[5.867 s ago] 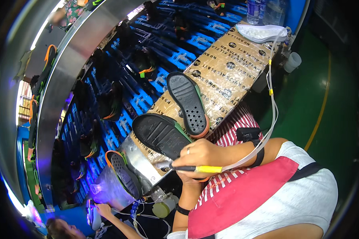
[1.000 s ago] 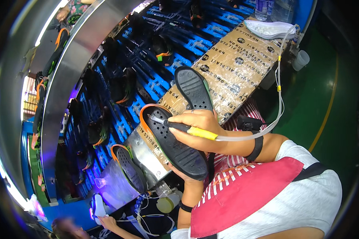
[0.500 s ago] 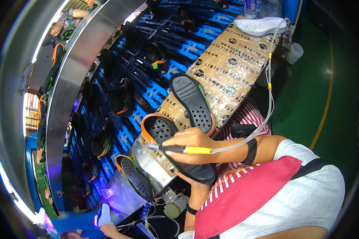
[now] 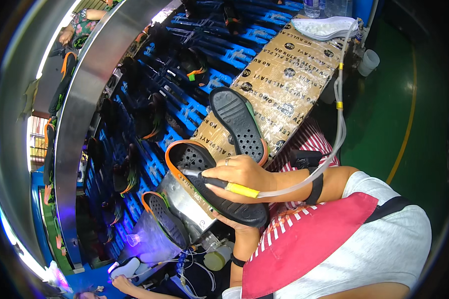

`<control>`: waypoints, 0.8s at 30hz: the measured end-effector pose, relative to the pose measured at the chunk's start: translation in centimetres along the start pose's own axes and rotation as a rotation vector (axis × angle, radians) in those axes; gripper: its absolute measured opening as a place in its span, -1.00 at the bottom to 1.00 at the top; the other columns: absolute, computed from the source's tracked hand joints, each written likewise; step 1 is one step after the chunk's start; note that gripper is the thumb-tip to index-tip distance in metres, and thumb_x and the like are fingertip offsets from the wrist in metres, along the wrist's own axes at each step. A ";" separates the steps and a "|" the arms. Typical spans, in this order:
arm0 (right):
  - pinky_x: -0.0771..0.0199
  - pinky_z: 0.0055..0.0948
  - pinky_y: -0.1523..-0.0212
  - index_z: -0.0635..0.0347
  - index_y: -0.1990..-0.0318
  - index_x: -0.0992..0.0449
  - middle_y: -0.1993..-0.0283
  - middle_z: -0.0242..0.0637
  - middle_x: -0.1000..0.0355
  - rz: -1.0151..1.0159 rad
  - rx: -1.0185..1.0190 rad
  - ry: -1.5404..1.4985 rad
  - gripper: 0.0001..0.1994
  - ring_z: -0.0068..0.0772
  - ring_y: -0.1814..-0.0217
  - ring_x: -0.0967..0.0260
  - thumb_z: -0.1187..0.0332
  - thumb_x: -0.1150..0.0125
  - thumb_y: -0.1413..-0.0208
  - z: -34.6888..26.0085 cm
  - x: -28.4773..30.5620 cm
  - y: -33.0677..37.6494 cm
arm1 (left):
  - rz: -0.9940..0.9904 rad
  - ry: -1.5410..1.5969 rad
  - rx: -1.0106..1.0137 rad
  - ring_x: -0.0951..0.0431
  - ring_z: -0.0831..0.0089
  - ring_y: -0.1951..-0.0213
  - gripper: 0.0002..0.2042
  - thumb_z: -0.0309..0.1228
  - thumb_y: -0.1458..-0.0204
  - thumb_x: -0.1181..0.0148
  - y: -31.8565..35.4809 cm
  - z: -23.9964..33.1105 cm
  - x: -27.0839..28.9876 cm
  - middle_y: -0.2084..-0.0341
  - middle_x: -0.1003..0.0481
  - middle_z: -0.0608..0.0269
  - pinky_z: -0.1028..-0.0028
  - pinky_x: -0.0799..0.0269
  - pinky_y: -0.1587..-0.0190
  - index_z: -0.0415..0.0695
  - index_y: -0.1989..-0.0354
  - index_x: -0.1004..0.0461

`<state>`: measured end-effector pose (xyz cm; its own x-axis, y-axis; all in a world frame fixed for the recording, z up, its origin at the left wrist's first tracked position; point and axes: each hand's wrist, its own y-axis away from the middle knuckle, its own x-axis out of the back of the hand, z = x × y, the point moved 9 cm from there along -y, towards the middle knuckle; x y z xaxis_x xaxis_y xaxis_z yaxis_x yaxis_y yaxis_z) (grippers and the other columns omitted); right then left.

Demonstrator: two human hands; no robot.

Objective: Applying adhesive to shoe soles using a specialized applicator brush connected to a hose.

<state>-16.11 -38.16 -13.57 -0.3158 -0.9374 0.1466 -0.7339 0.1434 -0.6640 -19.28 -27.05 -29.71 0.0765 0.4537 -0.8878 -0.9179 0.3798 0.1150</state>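
Observation:
My right hand (image 4: 240, 175) grips a pen-like applicator with a dark handle and yellow sleeve (image 4: 242, 190), fed by a clear tube (image 4: 340, 128). Its tip reaches the inside edge of a black shoe sole (image 4: 250, 213), near the orange rim around the perforated end. From underneath, at the lower edge, my left hand (image 4: 229, 220) holds this sole; most of its fingers are hidden. Just beyond my right hand, a second black sole (image 4: 229, 110) with green and orange edging lies on the cardboard-covered bench (image 4: 279, 70).
A third sole (image 4: 167, 222) lies on the nearer left ledge. Blue conveyor slats (image 4: 194, 117) carry dark shoe parts. A white sole-shaped piece (image 4: 324, 31), bottles (image 4: 312, 9) and a cup (image 4: 368, 63) are at the far right. A co-worker's hand (image 4: 119, 283) is lower left.
The held sole has shifted slightly left and away from me. The applicator tip has come down to its inner edge. The co-worker's hand has moved left.

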 end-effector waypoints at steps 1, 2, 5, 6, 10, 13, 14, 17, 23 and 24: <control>-0.36 -0.34 0.47 0.18 0.32 -0.44 0.54 -0.23 -0.36 -0.063 0.010 0.104 -0.78 -0.20 0.51 -0.36 0.35 -0.19 0.19 0.0 -0.5 0.1 | -0.003 -0.001 -0.002 -0.12 0.14 -0.13 -0.21 0.28 0.10 0.22 0.0 0.1 -0.1 -0.18 -0.06 0.12 0.18 -0.01 -0.18 0.01 -0.24 0.03; -0.36 -0.35 0.47 0.17 0.32 -0.44 0.54 -0.25 -0.35 -0.126 0.019 0.209 -0.78 -0.21 0.50 -0.36 0.36 -0.18 0.20 0.0 -1.1 0.3 | -0.008 -0.002 -0.008 -0.13 0.14 -0.13 -0.21 0.28 0.10 0.21 0.0 0.2 -0.3 -0.18 -0.07 0.12 0.18 -0.02 -0.18 0.01 -0.24 0.03; -0.37 -0.31 0.39 0.21 0.33 -0.43 0.50 -0.20 -0.36 -0.342 0.123 0.078 -0.74 -0.20 0.43 -0.37 0.33 -0.15 0.26 -1.3 -3.4 1.4 | -0.031 -0.005 -0.020 -0.14 0.14 -0.12 -0.21 0.27 0.11 0.19 -0.2 0.7 -0.5 -0.17 -0.08 0.12 0.18 -0.03 -0.17 0.01 -0.24 0.03; -0.37 -0.31 0.39 0.23 0.33 -0.44 0.49 -0.19 -0.37 -0.403 0.132 0.024 -0.73 -0.19 0.43 -0.37 0.32 -0.15 0.26 -1.5 -3.7 1.9 | -0.044 -0.004 -0.025 -0.14 0.13 -0.12 -0.21 0.27 0.11 0.19 -0.3 0.8 -0.7 -0.17 -0.08 0.12 0.18 -0.04 -0.17 0.01 -0.24 0.03; -0.37 -0.33 0.41 0.17 0.34 -0.45 0.50 -0.21 -0.36 -0.130 0.062 -0.003 -0.75 -0.22 0.45 -0.38 0.30 -0.16 0.26 -1.3 -1.0 1.2 | -0.084 0.011 -0.055 -0.15 0.13 -0.11 -0.21 0.26 0.11 0.16 -1.2 1.4 -1.6 -0.17 -0.09 0.11 0.19 -0.06 -0.16 0.01 -0.24 0.02; -0.38 -0.35 0.40 0.13 0.31 -0.45 0.52 -0.28 -0.35 -0.269 0.100 0.173 -0.74 -0.29 0.46 -0.38 0.32 -0.19 0.24 -0.9 -2.4 2.4 | -0.137 0.028 -0.068 -0.16 0.12 -0.11 -0.21 0.26 0.11 0.14 -1.8 1.5 -2.3 -0.16 -0.10 0.11 0.19 -0.08 -0.16 0.01 -0.24 0.02; -0.39 -0.37 0.39 0.13 0.26 -0.46 0.51 -0.32 -0.35 -0.342 0.132 0.209 -0.72 -0.33 0.47 -0.38 0.34 -0.24 0.23 -1.4 -3.1 2.9 | -0.160 0.029 -0.072 -0.17 0.12 -0.10 -0.21 0.26 0.11 0.14 -1.8 1.7 -2.5 -0.16 -0.10 0.11 0.19 -0.08 -0.15 0.01 -0.24 0.02; -0.37 -0.41 0.42 0.15 0.29 -0.48 0.53 -0.29 -0.37 -0.366 0.123 -0.020 -0.76 -0.28 0.51 -0.37 0.36 -0.24 0.20 -2.6 -3.0 2.7 | -0.241 0.038 -0.093 -0.18 0.12 -0.10 -0.21 0.25 0.12 0.12 -2.1 2.4 -3.9 -0.16 -0.11 0.10 0.19 -0.10 -0.15 0.01 -0.23 0.02; -0.37 -0.30 0.30 0.15 0.32 -0.45 0.53 -0.25 -0.38 -0.334 -0.001 0.032 -0.75 -0.22 0.46 -0.40 0.34 -0.18 0.25 -0.9 -2.8 3.3 | -0.391 0.046 -0.123 -0.20 0.11 -0.08 -0.21 0.24 0.12 0.08 -3.5 3.3 -5.7 -0.15 -0.12 0.10 0.20 -0.13 -0.14 0.01 -0.23 0.01; -0.38 -0.31 0.38 0.16 0.33 -0.44 0.54 -0.23 -0.36 -0.419 0.023 0.073 -0.75 -0.21 0.48 -0.39 0.36 -0.17 0.27 -1.1 -3.5 3.9 | -0.399 0.047 -0.122 -0.20 0.11 -0.08 -0.21 0.24 0.12 0.07 -3.6 3.3 -5.7 -0.15 -0.12 0.10 0.20 -0.14 -0.13 0.01 -0.23 0.01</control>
<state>-18.51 -33.94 -15.92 -0.0357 -0.8883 0.4579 -0.7945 -0.2527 -0.5521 -15.13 -28.37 -23.60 0.4200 0.2526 -0.8717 -0.8597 0.4185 -0.2929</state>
